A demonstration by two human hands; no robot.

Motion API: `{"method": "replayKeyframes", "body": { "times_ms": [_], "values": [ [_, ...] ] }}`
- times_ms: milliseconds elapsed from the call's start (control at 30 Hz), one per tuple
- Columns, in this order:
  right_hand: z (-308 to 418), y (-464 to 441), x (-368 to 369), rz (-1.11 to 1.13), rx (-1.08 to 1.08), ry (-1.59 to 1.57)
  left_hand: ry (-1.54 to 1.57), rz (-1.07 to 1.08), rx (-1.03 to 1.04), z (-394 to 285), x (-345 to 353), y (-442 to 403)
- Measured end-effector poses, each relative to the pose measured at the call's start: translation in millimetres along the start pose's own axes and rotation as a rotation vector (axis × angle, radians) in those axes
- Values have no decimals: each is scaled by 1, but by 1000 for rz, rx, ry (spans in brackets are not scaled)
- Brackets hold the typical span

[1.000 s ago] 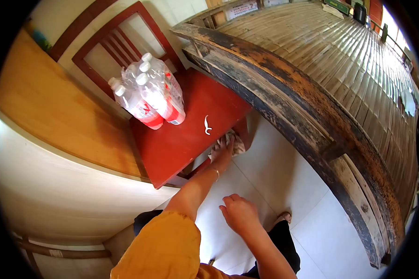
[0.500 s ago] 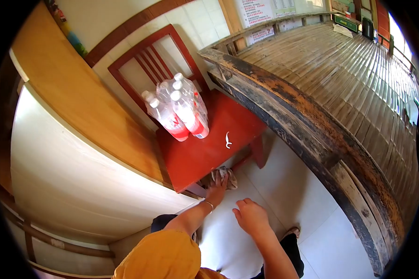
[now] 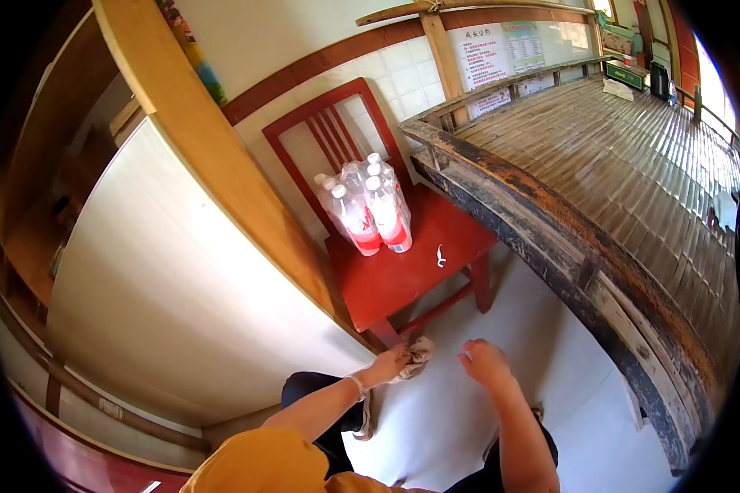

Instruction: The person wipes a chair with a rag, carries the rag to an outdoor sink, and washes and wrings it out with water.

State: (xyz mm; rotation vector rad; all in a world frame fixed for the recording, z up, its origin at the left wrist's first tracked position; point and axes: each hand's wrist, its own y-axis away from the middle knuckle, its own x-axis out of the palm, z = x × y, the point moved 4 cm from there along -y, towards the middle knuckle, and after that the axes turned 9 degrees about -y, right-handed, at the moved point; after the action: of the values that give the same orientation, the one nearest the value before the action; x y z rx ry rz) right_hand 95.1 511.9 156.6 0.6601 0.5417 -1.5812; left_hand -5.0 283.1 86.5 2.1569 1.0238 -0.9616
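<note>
My left hand (image 3: 386,366) has its fingers closed around a crumpled pale-brown cloth (image 3: 416,359), which bunches out past my fingertips low over the tiled floor (image 3: 460,411). Hand and cloth are just by the foot of the near leg of a red wooden chair (image 3: 403,283); from this angle I can't tell whether the cloth touches the leg. A bracelet (image 3: 359,386) circles my left wrist, below the yellow sleeve (image 3: 267,462). My right hand (image 3: 487,361) holds nothing; it hovers to the right of the cloth, fingers loosely curled and the thumb a little apart from them.

On the chair's seat, towards the backrest, a pack of bottles (image 3: 372,215) stands upright in clear plastic wrap, with white caps and red-and-white labels. Nearer the right edge of the seat lies a thin, curled white strip (image 3: 441,256), apart from the bottles. Left of the chair is a pale panel (image 3: 197,287) edged in yellowish wood. To the right a worn, dark-edged wooden frame (image 3: 551,238) borders a platform of bamboo slats (image 3: 600,148). Printed notices (image 3: 501,62) hang on the far wall, beyond the platform's left part.
</note>
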Motion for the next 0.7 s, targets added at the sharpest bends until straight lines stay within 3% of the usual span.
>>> {"method": "replayKeyframes", "body": {
  "times_ms": [100,167,233,333,500,600,700],
  "values": [
    [-25,-2,17,-53,-91,26,495,121,-206,-20,-37,47],
    [-28,-1,20,42,-84,64,1119,148,-256,-47,-66,81],
    [-47,-1,37,48,-101,40,1350,124,-151,-60,-94,105],
    [-23,29,24,-40,-98,-32,1547,54,-135,-78,-130,139],
    [-30,56,42,29,-40,29,1909,-53,115,-71,-154,166],
    [-56,77,66,79,-70,174,1972,-47,101,-57,-152,170],
    [-24,101,52,131,-36,177,1993,-41,59,-40,-156,164]
  ]
}}
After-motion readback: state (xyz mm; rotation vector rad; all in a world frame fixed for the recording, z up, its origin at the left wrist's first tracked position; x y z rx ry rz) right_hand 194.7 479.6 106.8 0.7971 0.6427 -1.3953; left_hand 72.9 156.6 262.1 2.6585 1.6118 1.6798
